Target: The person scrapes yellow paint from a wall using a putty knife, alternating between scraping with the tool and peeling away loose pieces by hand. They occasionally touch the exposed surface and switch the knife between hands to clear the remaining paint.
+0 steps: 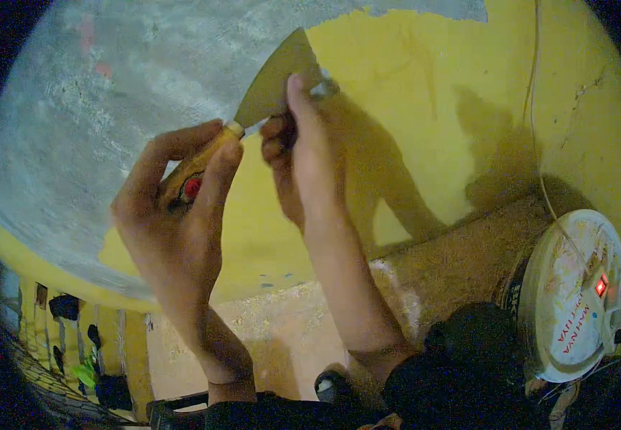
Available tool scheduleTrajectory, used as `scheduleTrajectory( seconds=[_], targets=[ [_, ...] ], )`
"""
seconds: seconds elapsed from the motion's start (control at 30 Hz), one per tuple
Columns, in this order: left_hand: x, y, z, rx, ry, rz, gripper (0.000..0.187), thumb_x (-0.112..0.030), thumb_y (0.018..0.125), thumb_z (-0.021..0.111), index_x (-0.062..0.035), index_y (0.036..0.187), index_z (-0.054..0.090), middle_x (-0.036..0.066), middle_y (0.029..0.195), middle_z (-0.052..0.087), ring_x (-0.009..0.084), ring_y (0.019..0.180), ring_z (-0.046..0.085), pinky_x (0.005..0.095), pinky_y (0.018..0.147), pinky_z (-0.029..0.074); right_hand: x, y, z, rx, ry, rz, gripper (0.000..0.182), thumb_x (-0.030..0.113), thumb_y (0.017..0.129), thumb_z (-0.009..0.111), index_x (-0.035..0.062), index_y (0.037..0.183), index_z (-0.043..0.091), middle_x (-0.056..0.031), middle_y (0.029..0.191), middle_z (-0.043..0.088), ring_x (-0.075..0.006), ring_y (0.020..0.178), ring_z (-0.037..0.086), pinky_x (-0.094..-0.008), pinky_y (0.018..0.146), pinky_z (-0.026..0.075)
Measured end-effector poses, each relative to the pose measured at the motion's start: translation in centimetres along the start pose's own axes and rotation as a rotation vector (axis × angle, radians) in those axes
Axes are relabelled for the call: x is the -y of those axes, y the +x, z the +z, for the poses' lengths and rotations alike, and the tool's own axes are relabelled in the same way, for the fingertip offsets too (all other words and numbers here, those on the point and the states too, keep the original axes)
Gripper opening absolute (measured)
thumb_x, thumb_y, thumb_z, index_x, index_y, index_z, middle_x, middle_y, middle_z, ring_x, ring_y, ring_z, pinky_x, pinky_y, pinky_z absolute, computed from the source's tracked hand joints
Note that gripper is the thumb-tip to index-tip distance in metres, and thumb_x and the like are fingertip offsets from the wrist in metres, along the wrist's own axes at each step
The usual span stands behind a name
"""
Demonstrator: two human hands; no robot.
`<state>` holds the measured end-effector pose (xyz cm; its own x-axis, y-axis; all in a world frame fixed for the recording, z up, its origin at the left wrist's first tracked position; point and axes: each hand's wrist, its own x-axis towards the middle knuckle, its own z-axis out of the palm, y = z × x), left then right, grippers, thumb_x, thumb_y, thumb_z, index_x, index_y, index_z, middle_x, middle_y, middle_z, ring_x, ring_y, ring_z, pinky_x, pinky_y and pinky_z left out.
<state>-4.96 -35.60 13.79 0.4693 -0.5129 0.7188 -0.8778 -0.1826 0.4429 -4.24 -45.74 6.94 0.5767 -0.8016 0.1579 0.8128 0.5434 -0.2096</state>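
My left hand (174,208) is closed around the yellow handle of a wide putty knife (278,79), which has a red spot near its end. The metal blade points up toward the wall. My right hand (300,150) is right beside it, fingers curled and index finger stretched along the blade's edge. It grips a small scraper (323,87), whose grey tip shows against the wide blade. Both hands are held close to a yellow wall (411,93) with a large grey plastered patch (110,107).
A white bucket (576,294) with red lettering stands at the right, next to a rough brown ledge (454,258). A thin cable (536,107) runs down the wall to the bucket. My dark sleeves fill the bottom edge. Railings and dark objects show at the lower left.
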Motion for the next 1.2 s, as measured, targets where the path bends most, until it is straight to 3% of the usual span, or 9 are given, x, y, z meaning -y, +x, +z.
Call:
scheduleTrajectory(
  seconds=[0.27,0.37,0.6,0.8,0.97,1.07,1.1,1.2],
  targets=[
    [2.2,-0.6,0.2,-0.094,-0.018,-0.109,0.018,-0.007,0.075,0.070,0.0035,0.087,0.063,0.010,0.084,0.065,0.0097,0.075,0.058,0.0203,0.066,0.047,-0.8,-0.4,-0.4,-0.015,-0.127,0.056,0.032,0.042,0.083,0.058,0.0136,0.068,0.051,0.0012,0.055,0.050,-0.0059,0.043,0.043,-0.0188,0.039,0.034],
    [1.8,0.0,0.6,-0.056,-0.116,-0.095,0.018,-0.007,0.074,0.071,0.0035,0.087,0.063,0.010,0.086,0.065,0.0103,0.078,0.058,0.0200,0.068,0.046,0.5,0.0,0.1,-0.032,-0.101,-0.041,0.034,0.041,0.083,0.057,0.0139,0.066,0.049,0.0023,0.050,0.046,-0.0069,0.040,0.041,-0.0189,0.038,0.029],
    [2.5,-0.7,1.2,-0.092,-0.152,-0.185,0.018,-0.006,0.073,0.072,0.0032,0.087,0.064,0.010,0.084,0.065,0.0102,0.075,0.059,0.0203,0.065,0.047,-0.7,-0.5,-0.4,-0.087,-0.130,-0.024,0.032,0.039,0.085,0.056,0.0142,0.065,0.050,0.0023,0.049,0.045,-0.0061,0.040,0.039,-0.0195,0.037,0.028],
    [3.2,-1.3,1.1,-0.098,-0.154,-0.091,0.021,-0.008,0.073,0.072,0.0033,0.088,0.064,0.011,0.084,0.065,0.0093,0.075,0.058,0.0206,0.065,0.047,-0.4,-0.8,-0.1,-0.132,-0.191,0.010,0.034,0.040,0.085,0.056,0.0142,0.064,0.048,0.0025,0.048,0.043,-0.0073,0.038,0.038,-0.0198,0.037,0.028],
    [2.5,-0.2,1.7,-0.069,-0.149,-0.249,0.020,-0.008,0.072,0.073,0.0033,0.086,0.064,0.010,0.085,0.065,0.0110,0.075,0.059,0.0218,0.067,0.048,0.7,0.2,-0.5,-0.096,-0.189,-0.099,0.032,0.039,0.084,0.057,0.0142,0.066,0.049,0.0039,0.050,0.044,-0.0063,0.040,0.039,-0.0193,0.036,0.029],
    [3.0,-0.6,2.0,-0.090,-0.258,-0.083,0.020,-0.008,0.072,0.073,0.0036,0.086,0.064,0.010,0.085,0.065,0.0118,0.075,0.059,0.0221,0.068,0.048,0.6,-0.1,-0.4,-0.112,-0.138,-0.049,0.034,0.040,0.084,0.057,0.0142,0.064,0.049,0.0036,0.050,0.044,-0.0058,0.039,0.038,-0.0188,0.036,0.028],
    [2.2,-1.0,1.4,-0.082,-0.156,-0.169,0.020,-0.007,0.072,0.072,0.0037,0.086,0.064,0.011,0.085,0.065,0.0118,0.075,0.059,0.0216,0.068,0.048,0.2,-0.3,-0.4,-0.112,-0.166,-0.025,0.035,0.040,0.085,0.056,0.0140,0.063,0.048,0.0031,0.050,0.045,-0.0058,0.040,0.039,-0.0186,0.036,0.027],
    [2.7,-1.2,0.6,-0.136,-0.112,-0.098,0.019,-0.007,0.072,0.072,0.0036,0.086,0.064,0.011,0.084,0.065,0.0116,0.075,0.059,0.0214,0.068,0.048,-0.7,-0.9,-0.1,-0.060,-0.129,0.093,0.033,0.039,0.085,0.056,0.0134,0.065,0.050,0.0023,0.050,0.046,-0.0062,0.039,0.039,-0.0192,0.036,0.029]
  ],
)
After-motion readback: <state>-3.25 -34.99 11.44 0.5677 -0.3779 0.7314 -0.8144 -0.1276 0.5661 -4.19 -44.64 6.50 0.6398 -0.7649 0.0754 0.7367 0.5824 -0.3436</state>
